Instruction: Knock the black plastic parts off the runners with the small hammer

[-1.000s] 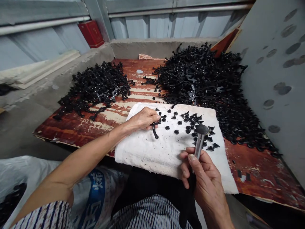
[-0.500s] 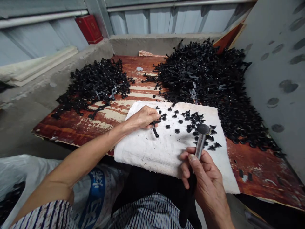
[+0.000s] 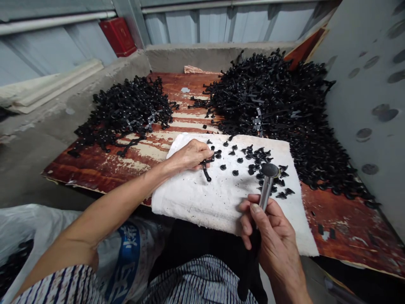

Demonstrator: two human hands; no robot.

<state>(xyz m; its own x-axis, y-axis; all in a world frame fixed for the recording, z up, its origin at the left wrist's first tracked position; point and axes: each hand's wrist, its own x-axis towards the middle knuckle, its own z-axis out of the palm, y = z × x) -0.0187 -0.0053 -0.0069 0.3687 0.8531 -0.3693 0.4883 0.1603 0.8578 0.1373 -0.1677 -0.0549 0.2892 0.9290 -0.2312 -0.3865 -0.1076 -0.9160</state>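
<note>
My left hand [image 3: 190,155] rests on a white cloth pad [image 3: 205,198], its fingers pinched on a small black plastic strip piece [image 3: 206,168] that lies on the pad. My right hand [image 3: 268,230] is wrapped round the handle of a metal hammer-like tool [image 3: 267,181], whose round dark head hangs just above the pad. Several small black caps [image 3: 253,162] lie scattered on the pad between and beyond the two hands.
A worn red wooden board [image 3: 104,169] carries the pad. A small heap of black parts [image 3: 126,109] lies at the back left, a large heap [image 3: 278,109] at the back right. A grey panel [image 3: 367,84] stands on the right, a white sack [image 3: 31,228] at the lower left.
</note>
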